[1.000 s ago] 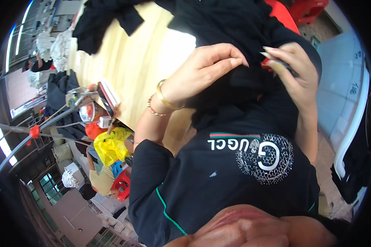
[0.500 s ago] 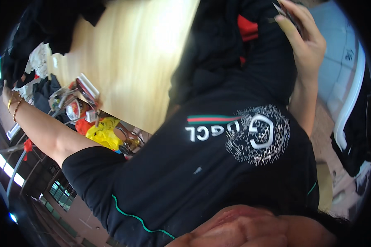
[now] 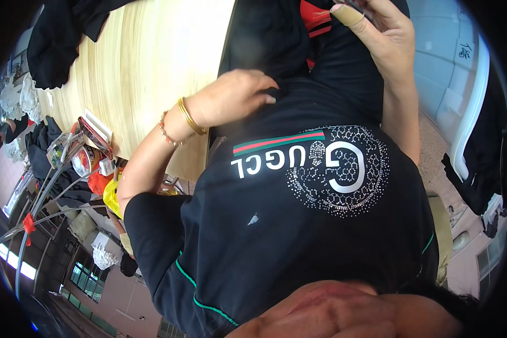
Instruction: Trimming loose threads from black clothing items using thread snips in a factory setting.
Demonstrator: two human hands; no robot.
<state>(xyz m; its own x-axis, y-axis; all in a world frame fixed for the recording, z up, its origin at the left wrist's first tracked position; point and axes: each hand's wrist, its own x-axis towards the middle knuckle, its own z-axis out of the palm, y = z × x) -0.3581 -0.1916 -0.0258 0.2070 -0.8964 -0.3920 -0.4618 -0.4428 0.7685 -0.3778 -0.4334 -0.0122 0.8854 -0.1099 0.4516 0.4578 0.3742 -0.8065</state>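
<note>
My left hand (image 3: 234,98), with bracelets on its wrist, is over my lap just right of the table's edge. Its fingers are bent together around a bit of black cloth (image 3: 271,91), which merges with the other dark fabric there. My right hand (image 3: 386,31) is raised at the top right, a tan cover on its thumb. Its fingers close on small metal snips (image 3: 352,4), largely cut off by the upper rim; half a second ago their pointed blade showed. A black cloth (image 3: 259,34) hangs over my lap by the table, and something red (image 3: 315,17) shows beyond it.
The wooden table (image 3: 146,67) lies at upper left, with a black garment (image 3: 56,45) on its far left corner. Beside it are a red box (image 3: 96,132), a yellow bag (image 3: 112,197) and metal rods (image 3: 50,191). A pale blue bin (image 3: 450,73) stands at right.
My left hand has swung in from the far left, beyond the table, to the cloth at my lap. My right hand has shifted a little left and up with the snips.
</note>
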